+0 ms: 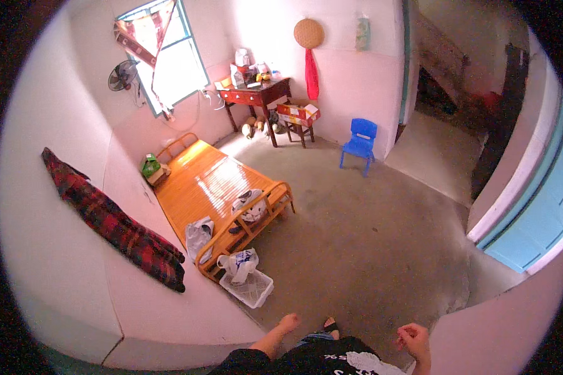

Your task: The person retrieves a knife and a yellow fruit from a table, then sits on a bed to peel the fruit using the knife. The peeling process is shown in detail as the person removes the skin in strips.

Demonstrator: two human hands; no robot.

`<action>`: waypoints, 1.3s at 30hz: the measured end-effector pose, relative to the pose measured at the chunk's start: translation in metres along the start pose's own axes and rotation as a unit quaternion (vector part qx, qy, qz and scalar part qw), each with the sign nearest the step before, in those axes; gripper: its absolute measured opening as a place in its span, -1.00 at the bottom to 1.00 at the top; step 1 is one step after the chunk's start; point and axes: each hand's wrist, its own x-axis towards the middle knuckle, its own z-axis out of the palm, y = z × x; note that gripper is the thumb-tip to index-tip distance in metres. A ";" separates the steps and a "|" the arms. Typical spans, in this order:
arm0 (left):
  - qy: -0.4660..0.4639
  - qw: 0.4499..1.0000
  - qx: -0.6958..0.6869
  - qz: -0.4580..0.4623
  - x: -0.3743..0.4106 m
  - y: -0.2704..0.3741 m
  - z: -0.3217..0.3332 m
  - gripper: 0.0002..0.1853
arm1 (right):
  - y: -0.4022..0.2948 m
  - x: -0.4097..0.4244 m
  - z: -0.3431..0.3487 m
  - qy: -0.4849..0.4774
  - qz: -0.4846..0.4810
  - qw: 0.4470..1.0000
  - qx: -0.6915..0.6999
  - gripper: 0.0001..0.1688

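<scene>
Both hands hang in front of my body at the bottom of the view, over the grey concrete floor. My left hand (pixel 289 322) is loosely curled, with nothing seen in it; the white plastic basket (pixel 248 288) is the nearest object to it. My right hand (pixel 413 338) has its fingers bent and appears to hold nothing, close to the pink lower wall. Between the hands, a foot in a dark sandal (pixel 331 326) shows beyond my black printed shirt. A white plastic bag (pixel 240 265) lies over the basket, at the foot of a bamboo bed (pixel 187 187).
A blue plastic chair (pixel 360 143) stands by the doorway. Behind it are a dark red wooden desk (pixel 244 97) with clutter and a stool bearing a red box (pixel 293 114). A plaid garment (pixel 117 225) hangs on the left wall; a light-blue door (pixel 528 234) is at right.
</scene>
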 end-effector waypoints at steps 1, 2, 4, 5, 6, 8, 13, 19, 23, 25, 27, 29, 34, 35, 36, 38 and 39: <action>0.115 0.988 -0.016 0.104 0.009 -0.007 -0.021 -0.68 | -0.006 0.022 0.008 -0.031 0.000 1.000 0.001 -0.89; 0.073 0.988 0.011 0.133 0.032 0.050 -0.026 -0.70 | -0.009 0.035 0.002 -0.017 0.014 0.999 -0.028 -0.88; 0.065 0.990 -0.057 0.109 0.053 0.096 -0.046 -0.73 | -0.029 0.066 0.019 -0.028 -0.016 0.999 -0.041 -0.90; 0.086 0.984 -0.069 0.139 0.060 0.135 -0.045 -0.74 | -0.040 0.081 0.023 -0.013 -0.029 0.998 -0.054 -0.91; 0.113 0.976 -0.073 0.170 0.057 0.168 -0.051 -0.74 | -0.049 0.092 0.029 -0.029 -0.030 0.998 -0.048 -0.91; 0.098 0.979 -0.080 0.160 0.056 0.165 -0.060 -0.74 | -0.066 0.117 0.055 -0.083 -0.054 0.995 -0.017 -0.89; 0.099 0.991 -0.077 0.055 0.043 0.076 -0.055 -0.73 | -0.075 0.183 0.083 -0.202 -0.062 0.971 -0.110 -0.85; 0.012 0.953 -0.071 -0.295 -0.047 -0.058 -0.047 -0.73 | -0.097 0.272 0.103 -0.287 -0.112 0.938 -0.160 -0.82; 0.085 0.901 -0.196 -0.377 -0.061 -0.059 -0.046 -0.69 | -0.137 0.341 0.122 -0.353 -0.113 0.913 -0.168 -0.83; 0.276 0.805 -0.398 -0.343 -0.048 -0.029 -0.035 -0.71 | -0.144 0.376 0.138 -0.405 -0.133 0.889 -0.167 -0.83; 0.327 0.779 -0.445 -0.298 -0.029 0.006 -0.035 -0.72 | -0.156 0.406 0.157 -0.470 -0.134 0.857 -0.163 -0.83; 0.340 0.808 -0.411 -0.249 0.010 0.080 -0.051 -0.70 | -0.183 0.431 0.168 -0.519 -0.128 0.817 -0.216 -0.82; 0.394 0.856 -0.263 -0.205 0.008 0.171 -0.038 -0.66 | -0.190 0.488 0.216 -0.626 -0.238 0.693 -0.265 -0.83; 0.389 0.849 -0.276 -0.230 -0.005 0.183 -0.029 -0.66 | -0.188 0.493 0.226 -0.641 -0.237 0.671 -0.288 -0.82; 0.434 0.830 -0.250 -0.244 -0.020 0.181 -0.011 -0.66 | -0.187 0.497 0.237 -0.653 -0.238 0.650 -0.307 -0.81; 0.471 0.749 -0.317 -0.341 -0.056 0.184 0.034 -0.69 | -0.181 0.501 0.256 -0.682 -0.246 0.609 -0.322 -0.79; 0.486 0.705 -0.345 -0.384 -0.073 0.188 0.056 -0.70 | -0.177 0.501 0.266 -0.697 -0.254 0.591 -0.317 -0.79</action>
